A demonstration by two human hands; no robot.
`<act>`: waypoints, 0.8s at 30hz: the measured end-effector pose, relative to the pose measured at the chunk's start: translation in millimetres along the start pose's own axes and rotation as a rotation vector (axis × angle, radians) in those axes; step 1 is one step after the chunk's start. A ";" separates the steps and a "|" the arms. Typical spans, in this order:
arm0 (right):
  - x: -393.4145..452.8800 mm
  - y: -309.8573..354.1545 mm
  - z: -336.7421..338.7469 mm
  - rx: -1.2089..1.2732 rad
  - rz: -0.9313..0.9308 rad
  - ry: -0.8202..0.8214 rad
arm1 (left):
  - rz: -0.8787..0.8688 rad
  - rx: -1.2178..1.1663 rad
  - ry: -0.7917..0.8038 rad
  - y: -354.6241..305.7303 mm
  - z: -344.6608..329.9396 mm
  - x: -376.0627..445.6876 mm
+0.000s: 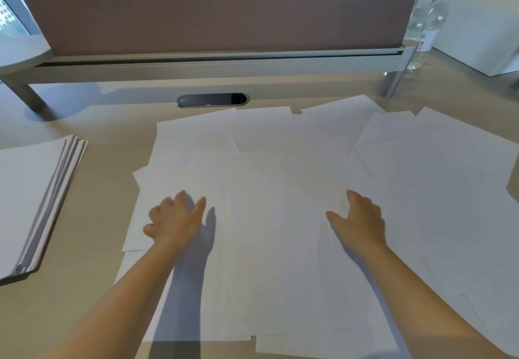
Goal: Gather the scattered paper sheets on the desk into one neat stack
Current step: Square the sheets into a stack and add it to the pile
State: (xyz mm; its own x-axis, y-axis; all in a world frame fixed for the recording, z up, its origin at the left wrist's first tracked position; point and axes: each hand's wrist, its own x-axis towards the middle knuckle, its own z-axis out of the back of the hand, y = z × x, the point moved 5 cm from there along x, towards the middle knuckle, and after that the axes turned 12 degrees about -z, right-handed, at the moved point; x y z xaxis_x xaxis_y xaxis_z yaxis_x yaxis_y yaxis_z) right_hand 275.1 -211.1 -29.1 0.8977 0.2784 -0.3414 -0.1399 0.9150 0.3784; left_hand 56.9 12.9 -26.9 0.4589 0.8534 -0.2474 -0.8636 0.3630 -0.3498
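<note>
The loose white paper sheets [280, 190] lie overlapped across the beige worktop [92, 246]. The left hand [174, 218] and right hand [359, 218] rest on them, fingers relaxed, gripping nothing. Gathering is at its start; next, sweep the sheets inward.

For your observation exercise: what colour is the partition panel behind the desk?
Muted brownish-mauve partition panel, plain, no pattern; head view.

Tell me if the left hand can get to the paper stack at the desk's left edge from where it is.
Probably yes. The left hand rests on the scattered sheets, and only bare desk lies between it and the stack.
</note>
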 end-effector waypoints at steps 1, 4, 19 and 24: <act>-1.4 1.7 0.6 -0.053 -0.069 -0.029 | 0.062 -0.004 -0.011 8.5 2.1 -1.6; -4.5 12.1 -7.2 -0.092 -0.210 0.045 | 0.157 -0.094 -0.011 17.9 3.1 -5.1; -18.6 48.4 -38.7 0.543 -0.059 0.279 | 0.008 -0.567 0.122 7.2 -8.6 -11.1; -12.8 37.4 -45.4 0.516 -0.181 0.315 | 0.149 -0.273 0.001 24.6 1.6 -13.8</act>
State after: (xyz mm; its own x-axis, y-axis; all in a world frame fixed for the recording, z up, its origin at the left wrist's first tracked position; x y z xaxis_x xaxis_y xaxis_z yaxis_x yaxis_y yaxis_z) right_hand 239.4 -167.2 -49.6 0.7111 0.2773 -0.6461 0.2924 0.7191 0.6304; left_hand 29.1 10.6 -30.7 0.3317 0.8891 -0.3154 -0.8334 0.1195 -0.5396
